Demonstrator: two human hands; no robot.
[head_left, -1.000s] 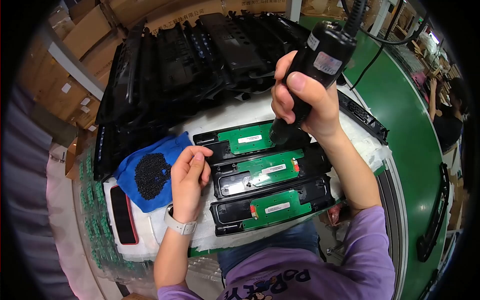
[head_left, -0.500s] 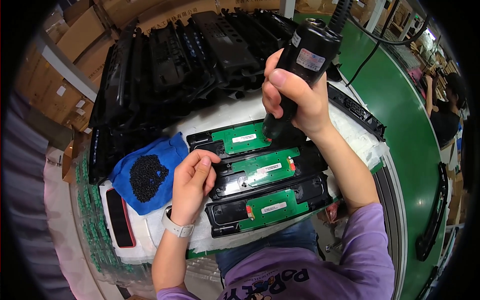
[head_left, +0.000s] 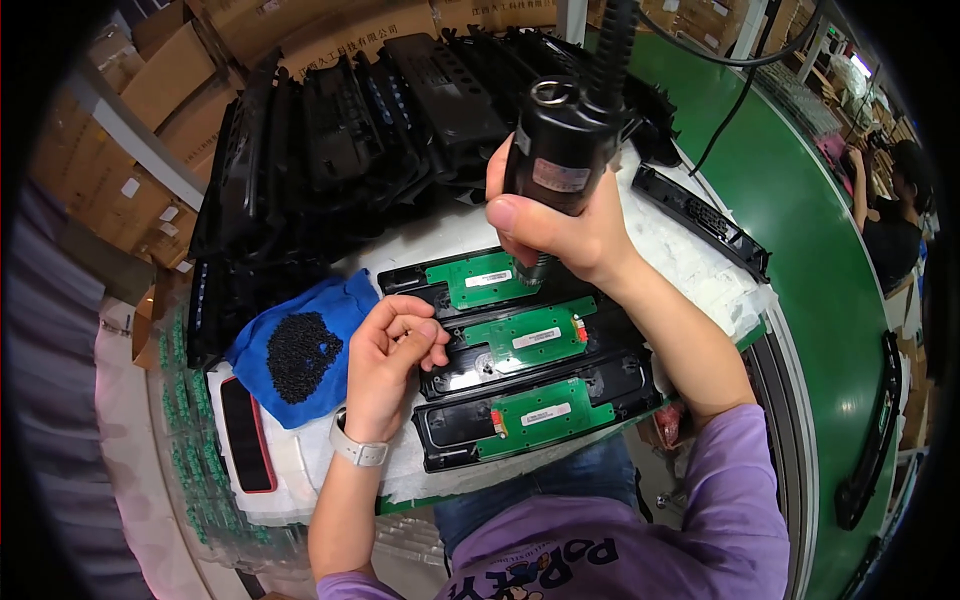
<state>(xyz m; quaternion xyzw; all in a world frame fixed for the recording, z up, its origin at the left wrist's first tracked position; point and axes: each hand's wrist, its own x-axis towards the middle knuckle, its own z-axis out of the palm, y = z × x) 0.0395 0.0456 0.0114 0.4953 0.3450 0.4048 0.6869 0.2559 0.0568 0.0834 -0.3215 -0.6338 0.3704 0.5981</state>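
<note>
My right hand [head_left: 580,235] is wrapped around a black electric screwdriver [head_left: 560,140], held nearly upright. Its lower end is over the right part of the far green circuit board [head_left: 465,292]; the exact tip is hard to see. Two more boards, a middle one [head_left: 500,335] and a near one [head_left: 545,425], sit in long black plastic housings [head_left: 455,425] lined up toward me. By the left end of the middle housing hovers my left hand [head_left: 390,345], thumb and fingertips pressed together. Whatever it pinches is too small to make out.
A blue cloth [head_left: 345,300] bears a pile of small black screws [head_left: 300,358] at left. Beside it lies a red-edged phone [head_left: 245,435]. Black plastic housings [head_left: 430,90] are stacked at the back. Another black part [head_left: 700,215] lies at right. A person [head_left: 895,215] works far right.
My right hand has brought the screwdriver left and toward me, and it stands more upright. My left hand has shifted slightly right, its fingers still pinched.
</note>
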